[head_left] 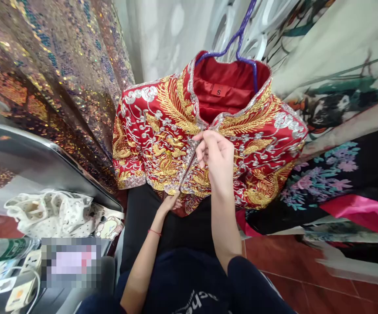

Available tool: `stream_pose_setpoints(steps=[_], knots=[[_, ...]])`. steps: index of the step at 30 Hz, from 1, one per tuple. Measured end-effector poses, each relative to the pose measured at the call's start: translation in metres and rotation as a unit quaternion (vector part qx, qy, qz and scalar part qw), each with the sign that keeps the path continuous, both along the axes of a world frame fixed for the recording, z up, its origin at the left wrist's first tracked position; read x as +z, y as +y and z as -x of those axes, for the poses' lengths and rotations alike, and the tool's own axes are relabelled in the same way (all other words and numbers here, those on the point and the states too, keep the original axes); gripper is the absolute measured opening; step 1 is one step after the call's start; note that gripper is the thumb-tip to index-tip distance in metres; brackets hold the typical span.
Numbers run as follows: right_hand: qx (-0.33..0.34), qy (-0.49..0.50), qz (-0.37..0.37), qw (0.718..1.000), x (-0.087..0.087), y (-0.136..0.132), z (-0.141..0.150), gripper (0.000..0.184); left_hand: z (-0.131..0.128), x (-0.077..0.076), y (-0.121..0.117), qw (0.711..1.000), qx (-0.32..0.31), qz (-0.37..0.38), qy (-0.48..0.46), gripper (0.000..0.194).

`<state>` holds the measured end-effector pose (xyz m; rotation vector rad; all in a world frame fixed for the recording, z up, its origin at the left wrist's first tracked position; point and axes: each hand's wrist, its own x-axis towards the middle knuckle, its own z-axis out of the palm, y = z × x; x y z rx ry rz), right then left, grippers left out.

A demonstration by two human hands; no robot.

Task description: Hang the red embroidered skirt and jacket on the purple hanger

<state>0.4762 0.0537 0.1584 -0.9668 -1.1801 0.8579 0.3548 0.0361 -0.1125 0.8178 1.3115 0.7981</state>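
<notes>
A red jacket [162,131] with gold and silver embroidery hangs in front of me on a purple hanger [241,37]. Its stand collar is lined in red satin and carries a red label [219,90] marked S. My right hand [218,152] pinches the front opening just below the collar; whether a small fastener is between the fingertips cannot be seen. Lower down, my left hand [170,203] is closed on the bottom end of the same opening, at the hem. Between both hands the front edge runs taut and slanted.
Sequinned fabric [74,56] hangs at the left, and printed and floral garments [329,170] at the right. Beside my left arm are a chair back [45,152], a white spotted cloth [54,213], a plastic bottle [8,249] and a power strip [22,294] with a cable.
</notes>
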Motion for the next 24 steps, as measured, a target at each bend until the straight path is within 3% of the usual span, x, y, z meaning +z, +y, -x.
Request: stream_pose_setpoints(steps=[2,4,6,7,10,13,16,24], knots=[[-0.004,-0.003,0.002,1.0,-0.004,0.0,-0.001,0.031,0.006,0.033,-0.001,0.999,-0.037,-0.03,0.025,0.04],[-0.002,-0.001,0.002,1.0,-0.006,0.0,-0.001,0.03,0.005,0.073,0.002,0.992,-0.041,-0.106,0.057,0.033],[0.003,0.007,0.001,1.0,-0.007,-0.001,-0.002,0.03,-0.002,0.115,0.007,0.933,-0.023,-0.321,0.162,0.024],[0.004,0.012,0.0,1.0,-0.007,-0.001,-0.001,0.029,-0.007,0.134,0.01,0.897,-0.009,-0.392,0.202,0.022],[0.019,0.026,-0.002,0.999,-0.005,-0.007,0.0,0.028,-0.024,0.177,0.021,0.814,0.038,-0.511,0.273,0.019],[0.038,0.032,-0.006,0.999,-0.004,-0.014,0.003,0.029,-0.034,0.198,0.031,0.779,0.076,-0.548,0.296,0.025],[0.047,0.032,-0.001,0.998,-0.005,-0.018,0.005,0.03,-0.036,0.209,0.04,0.775,0.074,-0.545,0.312,0.035],[0.02,0.074,-0.024,0.997,-0.002,-0.01,0.012,0.03,-0.037,0.219,0.04,0.76,0.003,-0.55,0.347,0.029]])
